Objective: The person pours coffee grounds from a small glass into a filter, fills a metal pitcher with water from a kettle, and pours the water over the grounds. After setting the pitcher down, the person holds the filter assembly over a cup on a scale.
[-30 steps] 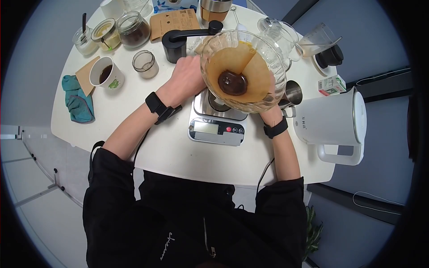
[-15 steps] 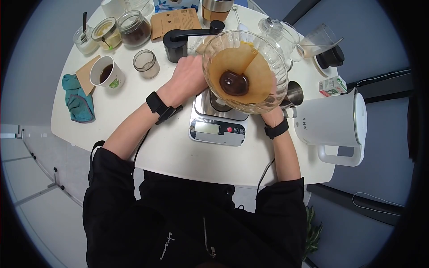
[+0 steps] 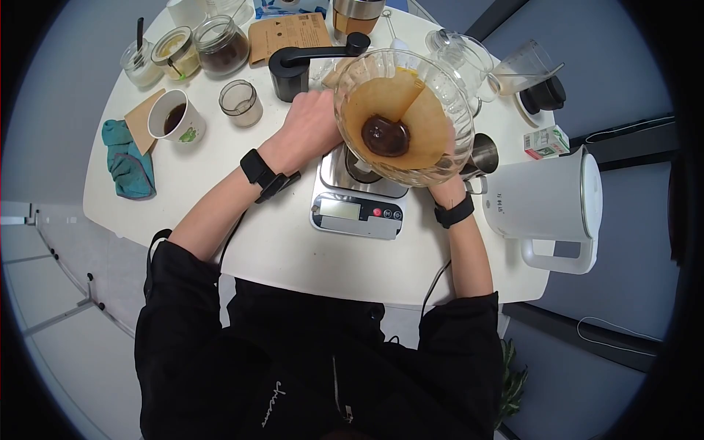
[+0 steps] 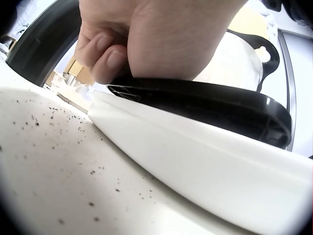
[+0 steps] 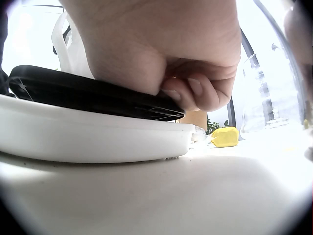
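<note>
A ribbed glass dripper [image 3: 455, 147] stands above the silver-and-white scale [image 3: 356, 215]. Its brown-stained paper filter [image 3: 418, 136] has dark liquid at the bottom. My left hand [image 3: 312, 125] is at the scale's left side, with its fingers hidden in the head view. In the left wrist view its fingers [image 4: 105, 54] are curled in, close over a black-rimmed plate [image 4: 205, 98] on a white base. Behind the dripper is most of my right hand [image 3: 444, 189]. The right wrist view shows curled fingers [image 5: 198, 90] above the black plate's end [image 5: 88, 93]. Neither hand shows anything in its fingers.
A white kettle [image 3: 535, 194] and a metal cup [image 3: 482, 154] stand at the right. Behind are a black hand grinder [image 3: 290, 77] and glass jars [image 3: 220, 45]. A paper cup of dark drink [image 3: 176, 121] and teal cloth [image 3: 130, 163] are left. Dark specks [image 4: 93, 171] dot the table.
The hands, dripper and scale keep their places. The head view has shifted very slightly.
</note>
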`<action>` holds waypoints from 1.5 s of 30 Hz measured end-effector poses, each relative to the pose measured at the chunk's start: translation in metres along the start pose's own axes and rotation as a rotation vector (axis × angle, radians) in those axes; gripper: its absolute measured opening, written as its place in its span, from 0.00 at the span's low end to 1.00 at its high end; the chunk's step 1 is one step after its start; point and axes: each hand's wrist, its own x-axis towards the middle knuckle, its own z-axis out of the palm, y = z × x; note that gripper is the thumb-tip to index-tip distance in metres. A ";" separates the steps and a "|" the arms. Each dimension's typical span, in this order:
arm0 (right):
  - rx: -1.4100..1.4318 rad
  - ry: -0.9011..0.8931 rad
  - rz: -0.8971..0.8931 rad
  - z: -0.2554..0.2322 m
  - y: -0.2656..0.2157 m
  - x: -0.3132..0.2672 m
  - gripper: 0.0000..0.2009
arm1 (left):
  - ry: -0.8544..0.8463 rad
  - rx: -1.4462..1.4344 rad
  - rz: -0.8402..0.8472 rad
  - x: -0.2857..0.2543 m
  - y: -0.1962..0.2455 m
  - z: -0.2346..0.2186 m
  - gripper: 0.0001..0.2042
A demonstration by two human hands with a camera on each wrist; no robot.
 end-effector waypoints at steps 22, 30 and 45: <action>-0.106 0.043 -0.123 0.002 0.008 0.001 0.16 | 0.021 -0.021 0.015 0.000 0.004 -0.003 0.13; -0.178 0.054 -0.163 0.003 0.010 0.000 0.16 | -0.047 -0.048 0.002 0.002 0.008 -0.015 0.12; 0.034 0.045 -0.109 0.006 0.015 -0.002 0.14 | -0.032 -0.015 -0.001 0.003 0.010 -0.014 0.11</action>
